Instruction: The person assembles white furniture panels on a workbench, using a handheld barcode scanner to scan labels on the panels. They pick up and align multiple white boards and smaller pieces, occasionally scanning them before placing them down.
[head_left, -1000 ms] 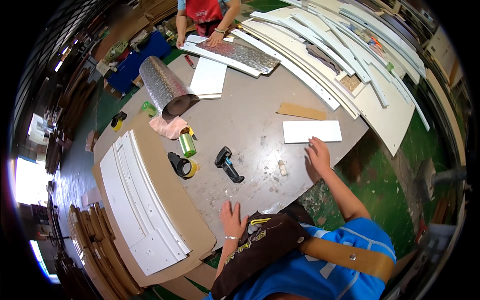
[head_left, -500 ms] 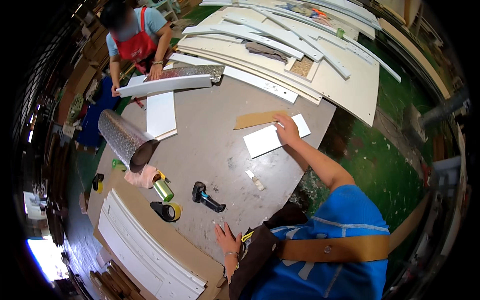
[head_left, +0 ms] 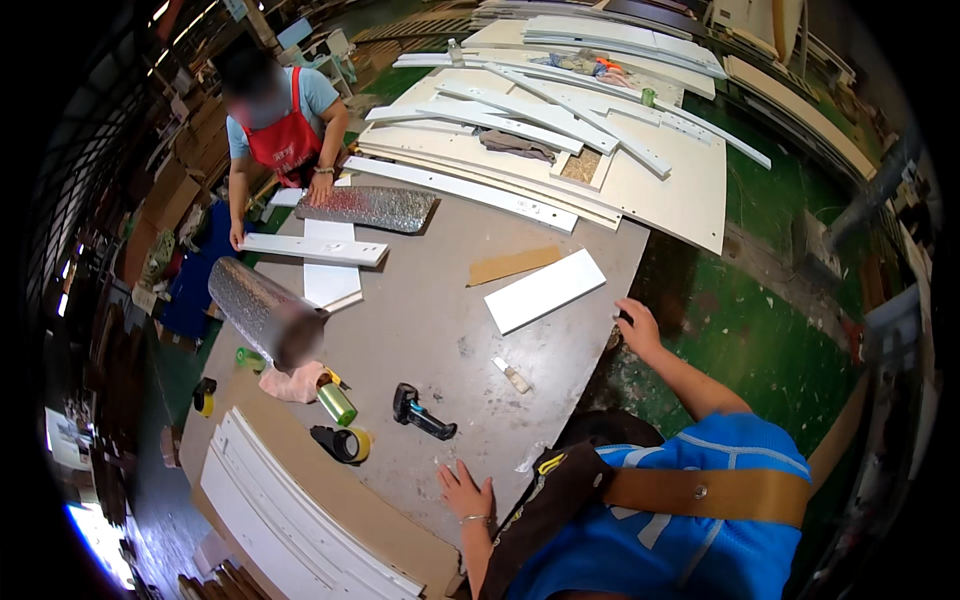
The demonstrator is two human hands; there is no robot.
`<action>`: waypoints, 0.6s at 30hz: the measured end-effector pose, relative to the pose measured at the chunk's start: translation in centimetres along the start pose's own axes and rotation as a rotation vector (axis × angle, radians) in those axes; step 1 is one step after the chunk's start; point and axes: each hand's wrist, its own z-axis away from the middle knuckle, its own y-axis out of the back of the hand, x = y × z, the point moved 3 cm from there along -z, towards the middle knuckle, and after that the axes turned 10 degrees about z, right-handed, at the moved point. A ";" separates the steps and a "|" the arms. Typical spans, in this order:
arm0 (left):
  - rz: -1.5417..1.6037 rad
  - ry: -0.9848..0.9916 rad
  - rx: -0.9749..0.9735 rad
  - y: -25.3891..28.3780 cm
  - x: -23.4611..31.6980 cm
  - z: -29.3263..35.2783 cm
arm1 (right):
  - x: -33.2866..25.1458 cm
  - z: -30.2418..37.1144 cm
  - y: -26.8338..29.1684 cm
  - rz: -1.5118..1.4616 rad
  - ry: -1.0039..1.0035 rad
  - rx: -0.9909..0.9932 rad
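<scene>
My left hand (head_left: 465, 492) lies flat on the grey table (head_left: 420, 320) near its front edge, fingers apart, holding nothing. A black power tool (head_left: 422, 412) lies just beyond it. My right hand (head_left: 637, 325) rests at the table's right edge, empty, fingers apart. A white panel (head_left: 545, 290) lies on the table to its left, a hand's width away, with a brown cardboard strip (head_left: 513, 264) behind it. Between my hands lies a small pale tube (head_left: 515, 376).
A green can (head_left: 337, 402), tape roll (head_left: 345, 443), pink cloth (head_left: 293, 383) and silver foil roll (head_left: 262, 315) sit at the left. A person in a red apron (head_left: 285, 110) holds a white board (head_left: 315, 249) at the far side. Long white panels (head_left: 560, 150) are stacked behind; more panels (head_left: 290, 510) lie front left. The floor (head_left: 740, 320) is green.
My right hand has left the white panel and moved back to the table's right edge. My left hand has stayed flat on the table. The view has swung toward the far side.
</scene>
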 end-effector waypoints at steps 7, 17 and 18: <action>0.107 0.053 0.111 -1.1 -0.7 -0.3 | 2.7 -11.1 0.6 -0.158 -0.003 0.010; 0.907 0.228 0.316 -1.5 18.4 -10.0 | 9.9 -38.7 -2.3 0.019 0.093 -0.050; 0.939 0.205 0.214 -0.9 22.5 -11.3 | 10.2 -40.3 -2.8 0.054 0.077 -0.063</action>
